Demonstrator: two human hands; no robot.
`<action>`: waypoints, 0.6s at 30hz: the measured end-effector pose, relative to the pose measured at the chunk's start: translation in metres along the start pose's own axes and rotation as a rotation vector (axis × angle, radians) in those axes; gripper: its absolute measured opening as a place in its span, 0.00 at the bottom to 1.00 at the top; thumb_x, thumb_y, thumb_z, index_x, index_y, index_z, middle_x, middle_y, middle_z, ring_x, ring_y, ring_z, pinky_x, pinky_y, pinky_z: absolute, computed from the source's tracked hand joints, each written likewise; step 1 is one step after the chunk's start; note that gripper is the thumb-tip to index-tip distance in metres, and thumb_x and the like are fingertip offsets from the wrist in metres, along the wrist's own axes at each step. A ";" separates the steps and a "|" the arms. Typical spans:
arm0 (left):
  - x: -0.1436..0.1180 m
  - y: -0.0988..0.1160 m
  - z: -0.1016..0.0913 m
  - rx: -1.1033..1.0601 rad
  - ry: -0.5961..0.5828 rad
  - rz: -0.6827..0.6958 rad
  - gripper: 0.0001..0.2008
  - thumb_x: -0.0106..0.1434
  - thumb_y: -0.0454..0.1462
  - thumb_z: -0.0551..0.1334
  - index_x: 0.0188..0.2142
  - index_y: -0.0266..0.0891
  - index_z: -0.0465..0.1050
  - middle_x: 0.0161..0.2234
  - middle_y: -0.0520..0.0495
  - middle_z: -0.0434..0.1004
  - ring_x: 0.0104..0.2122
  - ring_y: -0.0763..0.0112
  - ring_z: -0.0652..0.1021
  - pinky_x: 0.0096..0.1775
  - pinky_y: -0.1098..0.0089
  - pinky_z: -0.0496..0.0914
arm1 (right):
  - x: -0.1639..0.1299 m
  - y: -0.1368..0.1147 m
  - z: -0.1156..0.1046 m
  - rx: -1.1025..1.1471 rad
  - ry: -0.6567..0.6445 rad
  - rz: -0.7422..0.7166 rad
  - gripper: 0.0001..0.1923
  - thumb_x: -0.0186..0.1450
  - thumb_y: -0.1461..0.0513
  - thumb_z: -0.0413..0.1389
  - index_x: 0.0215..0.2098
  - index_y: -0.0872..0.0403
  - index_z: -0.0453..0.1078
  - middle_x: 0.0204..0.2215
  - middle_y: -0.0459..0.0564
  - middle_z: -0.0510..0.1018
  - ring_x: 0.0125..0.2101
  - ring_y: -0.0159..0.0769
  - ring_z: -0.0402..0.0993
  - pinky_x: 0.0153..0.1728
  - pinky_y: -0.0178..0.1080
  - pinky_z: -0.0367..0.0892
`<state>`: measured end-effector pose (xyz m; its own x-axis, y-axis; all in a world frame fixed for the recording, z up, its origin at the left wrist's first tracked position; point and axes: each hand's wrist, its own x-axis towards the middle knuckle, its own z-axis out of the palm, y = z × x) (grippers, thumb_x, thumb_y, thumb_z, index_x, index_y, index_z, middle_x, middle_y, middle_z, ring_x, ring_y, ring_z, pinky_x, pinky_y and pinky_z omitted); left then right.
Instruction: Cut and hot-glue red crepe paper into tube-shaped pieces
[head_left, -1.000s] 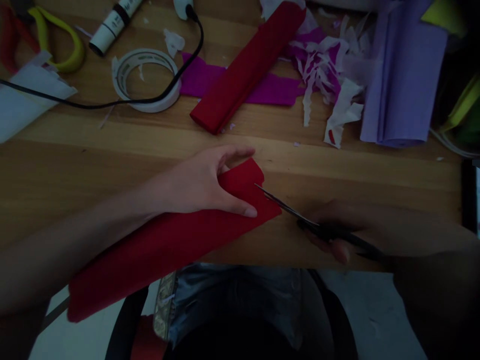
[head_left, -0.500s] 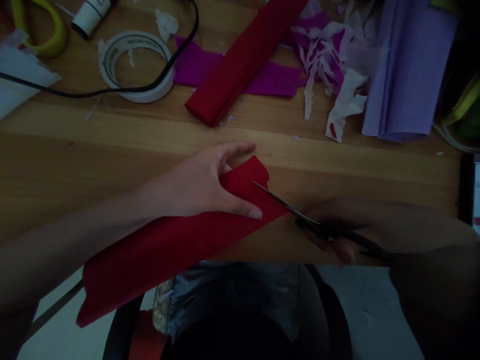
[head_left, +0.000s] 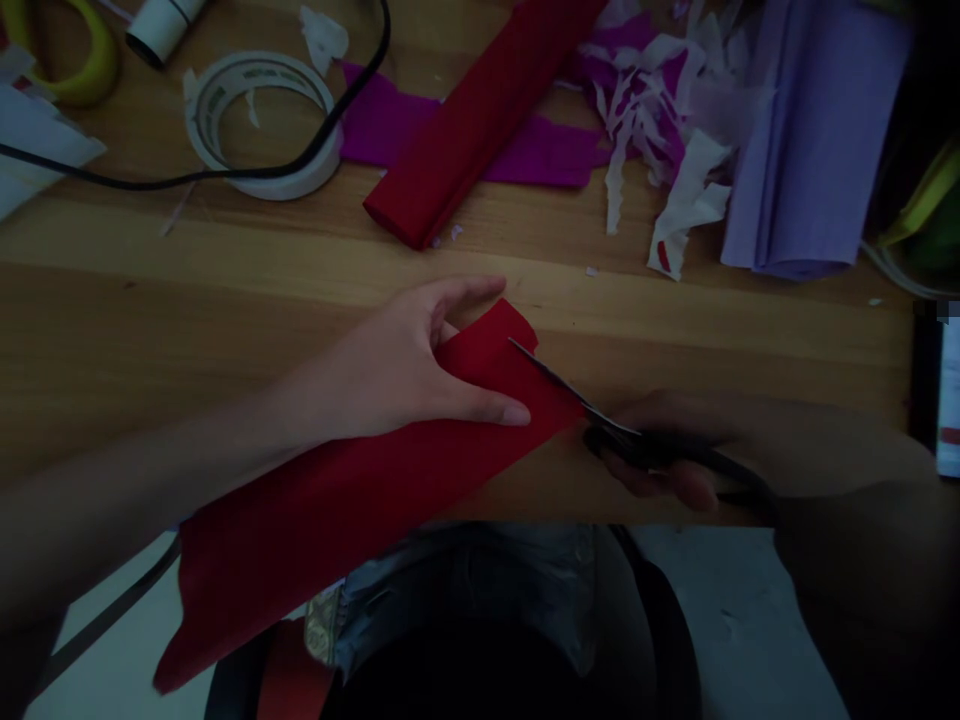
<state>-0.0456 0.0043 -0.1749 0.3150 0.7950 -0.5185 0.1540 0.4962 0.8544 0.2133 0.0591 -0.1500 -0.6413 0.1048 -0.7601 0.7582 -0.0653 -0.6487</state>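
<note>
My left hand (head_left: pixel 409 370) pinches the far end of a long folded strip of red crepe paper (head_left: pixel 352 500) that lies across the front edge of the wooden table (head_left: pixel 187 300) and hangs over it toward my lap. My right hand (head_left: pixel 675 450) grips dark-handled scissors (head_left: pixel 600 415). Their blades are over the red paper's end, just right of my left thumb.
At the back lie a second red paper fold (head_left: pixel 465 130), a purple strip (head_left: pixel 540 155), shredded white and purple scraps (head_left: pixel 652 130), a lilac paper fold (head_left: pixel 810 130), a tape roll (head_left: pixel 262 125), a black cable (head_left: pixel 187 180), a glue stick (head_left: pixel 157 25) and yellow-handled scissors (head_left: pixel 82 70).
The scissor blades have moved further into the red paper's end. My left hand has shifted the paper slightly right, and more of it hangs over the table edge.
</note>
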 end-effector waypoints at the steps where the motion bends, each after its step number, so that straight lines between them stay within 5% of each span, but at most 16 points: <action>1: 0.000 0.000 0.000 0.002 0.014 -0.003 0.47 0.46 0.41 0.74 0.63 0.47 0.56 0.54 0.48 0.73 0.42 0.63 0.80 0.42 0.67 0.76 | 0.000 0.000 0.000 0.023 -0.014 -0.008 0.22 0.61 0.44 0.55 0.25 0.53 0.67 0.21 0.43 0.66 0.21 0.29 0.61 0.23 0.34 0.57; 14: -0.001 0.004 0.001 0.039 -0.011 -0.006 0.49 0.45 0.44 0.74 0.64 0.44 0.55 0.59 0.43 0.68 0.48 0.61 0.77 0.46 0.64 0.74 | 0.000 -0.007 -0.005 0.039 -0.137 -0.035 0.12 0.61 0.54 0.53 0.24 0.53 0.65 0.22 0.45 0.64 0.23 0.30 0.60 0.22 0.34 0.58; 18: 0.000 -0.002 0.000 0.089 0.003 0.042 0.45 0.47 0.43 0.73 0.62 0.46 0.58 0.61 0.47 0.65 0.57 0.55 0.71 0.51 0.64 0.71 | -0.001 -0.007 -0.003 -0.014 -0.130 -0.053 0.20 0.61 0.46 0.52 0.24 0.52 0.64 0.23 0.47 0.66 0.24 0.32 0.61 0.25 0.36 0.61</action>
<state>-0.0465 0.0031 -0.1768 0.3198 0.8157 -0.4821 0.2235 0.4295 0.8750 0.2093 0.0624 -0.1446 -0.6895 -0.0219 -0.7240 0.7240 -0.0488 -0.6881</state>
